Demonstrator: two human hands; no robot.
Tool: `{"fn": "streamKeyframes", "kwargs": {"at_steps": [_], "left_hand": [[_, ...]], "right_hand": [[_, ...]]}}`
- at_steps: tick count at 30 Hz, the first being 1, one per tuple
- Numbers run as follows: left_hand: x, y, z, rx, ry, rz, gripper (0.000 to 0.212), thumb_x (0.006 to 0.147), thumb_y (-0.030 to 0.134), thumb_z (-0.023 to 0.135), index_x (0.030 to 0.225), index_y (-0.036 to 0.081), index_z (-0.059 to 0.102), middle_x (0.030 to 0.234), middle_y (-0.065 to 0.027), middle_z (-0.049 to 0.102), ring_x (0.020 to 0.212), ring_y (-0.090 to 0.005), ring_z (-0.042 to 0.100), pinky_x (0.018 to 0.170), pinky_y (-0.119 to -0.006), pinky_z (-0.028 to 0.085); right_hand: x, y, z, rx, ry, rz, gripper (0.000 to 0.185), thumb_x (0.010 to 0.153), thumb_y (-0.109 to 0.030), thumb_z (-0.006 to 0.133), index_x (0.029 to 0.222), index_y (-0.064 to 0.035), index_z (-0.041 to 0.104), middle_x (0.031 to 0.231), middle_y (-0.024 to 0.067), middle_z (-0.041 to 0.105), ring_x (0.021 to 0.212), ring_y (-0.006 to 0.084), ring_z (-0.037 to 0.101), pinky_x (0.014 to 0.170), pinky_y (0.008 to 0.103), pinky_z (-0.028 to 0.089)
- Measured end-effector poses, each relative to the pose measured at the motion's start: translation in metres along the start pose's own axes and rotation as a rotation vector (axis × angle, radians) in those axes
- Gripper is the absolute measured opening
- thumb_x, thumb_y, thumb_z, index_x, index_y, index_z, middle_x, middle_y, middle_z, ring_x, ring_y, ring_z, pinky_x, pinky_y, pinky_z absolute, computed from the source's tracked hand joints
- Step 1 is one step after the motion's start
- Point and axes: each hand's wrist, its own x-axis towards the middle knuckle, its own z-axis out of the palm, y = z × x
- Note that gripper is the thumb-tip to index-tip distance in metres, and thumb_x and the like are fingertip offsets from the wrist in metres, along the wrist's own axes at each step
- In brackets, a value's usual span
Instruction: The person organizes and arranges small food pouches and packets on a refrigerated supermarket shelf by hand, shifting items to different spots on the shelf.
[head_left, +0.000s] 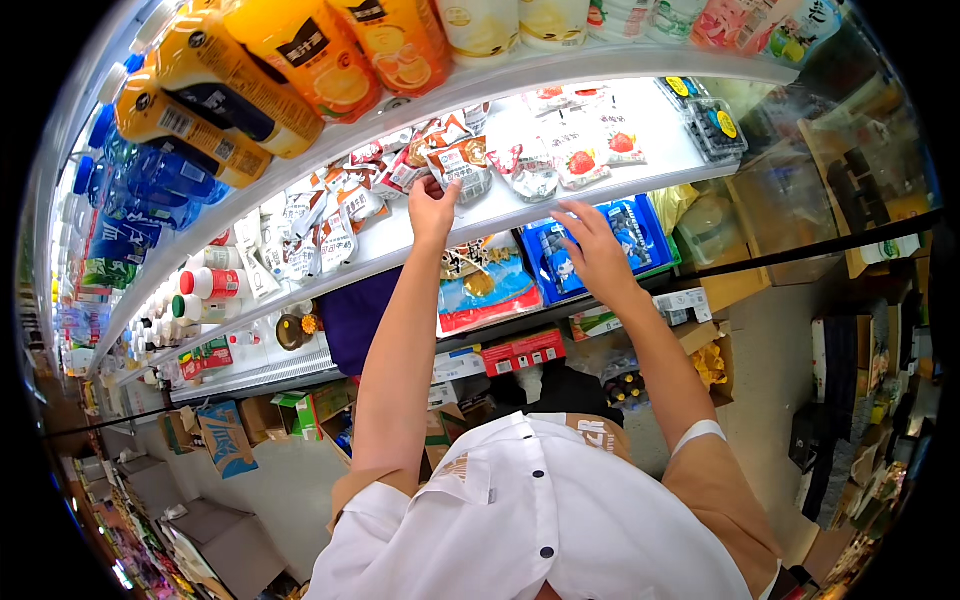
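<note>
My left hand (433, 214) pinches the lower edge of a brown-and-white milk pouch (463, 166) on the lit white shelf (634, 172). Several similar brown-and-white pouches (358, 196) lie heaped to its left and behind it. Fingers apart and nothing in them, my right hand (600, 255) hovers by the shelf's front edge. Just beyond it sits a silver-and-red pouch (532, 174). Farther right are pouches with strawberry pictures (581, 161). Below my right hand, a blue tray (664, 259) holds blue packs; a colourful snack bag (487, 289) lies beside it.
Orange juice bottles (319, 56) stand on the shelf above. Clear boxes of blueberries (716, 127) sit at the shelf's right end. White bottles with red and green caps (214, 285) are at the left. A red carton (523, 352) and open cardboard boxes (262, 420) are lower down.
</note>
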Motion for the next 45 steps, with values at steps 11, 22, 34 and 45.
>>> {"fn": "streamKeyframes", "kwargs": {"at_steps": [11, 22, 34, 45], "left_hand": [[-0.013, -0.006, -0.028, -0.462, -0.188, -0.13, 0.028, 0.104, 0.022, 0.064, 0.12, -0.002, 0.066, 0.101, -0.0024, 0.07, 0.086, -0.0088, 0.059, 0.078, -0.027, 0.048], [-0.069, 0.036, -0.048, -0.434, -0.151, -0.021, 0.036, 0.104, 0.027, 0.065, 0.127, 0.0, 0.06, 0.098, -0.0022, 0.068, 0.083, -0.0074, 0.063, 0.07, -0.026, 0.053], [-0.107, 0.005, -0.161, 0.42, 0.32, 0.431, 0.036, 0.096, 0.009, 0.064, 0.131, 0.001, 0.06, 0.132, -0.0199, 0.063, 0.127, -0.04, 0.057, 0.107, -0.047, 0.046], [-0.073, -0.062, -0.173, 0.883, 0.192, 0.333, 0.065, 0.097, 0.038, 0.067, 0.156, 0.021, 0.046, 0.166, -0.009, 0.032, 0.154, -0.0382, 0.025, 0.122, -0.063, 0.021]], "right_hand": [[0.075, -0.004, 0.033, 0.382, 0.092, 0.141, 0.039, 0.096, -0.004, 0.064, 0.135, -0.0026, 0.058, 0.14, 0.0172, 0.056, 0.13, 0.0347, 0.058, 0.105, 0.0438, 0.051], [0.094, -0.045, 0.081, 0.958, -0.205, 0.497, 0.041, 0.097, -0.023, 0.073, 0.128, 0.001, 0.06, 0.109, 0.0055, 0.069, 0.092, 0.0091, 0.06, 0.074, 0.0276, 0.05], [0.122, -0.104, 0.118, 0.859, -0.367, 0.398, 0.032, 0.103, -0.016, 0.065, 0.13, 0.0, 0.061, 0.109, 0.0035, 0.068, 0.091, 0.011, 0.06, 0.083, 0.0289, 0.049], [0.166, -0.098, 0.204, 0.675, -0.331, 0.342, 0.035, 0.093, -0.006, 0.072, 0.126, 0.0024, 0.061, 0.113, 0.0089, 0.071, 0.102, 0.0162, 0.066, 0.089, 0.0309, 0.051]]}}
